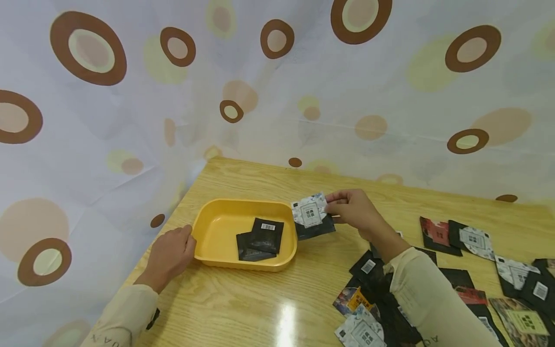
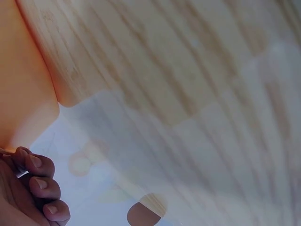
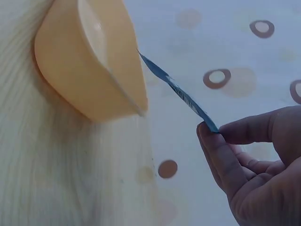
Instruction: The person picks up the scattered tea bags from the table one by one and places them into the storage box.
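Note:
A yellow plastic tray stands on the table, with two dark sachets overlapping inside it. At its left end my left hand grips the rim. The left wrist view shows the curled fingers at the tray's edge. Between thumb and fingers, my right hand pinches a black-and-white sachet by one edge. That sachet is held up at the tray's right rim, its printed label facing up. Seen edge-on in the right wrist view, the sachet slants from the fingertips toward the tray.
A loose pile of sachets lies under and beside the right forearm, some black, some with orange or white labels. Further right, several more sachets are spread out. A patterned cloth hangs behind and left of the wooden table.

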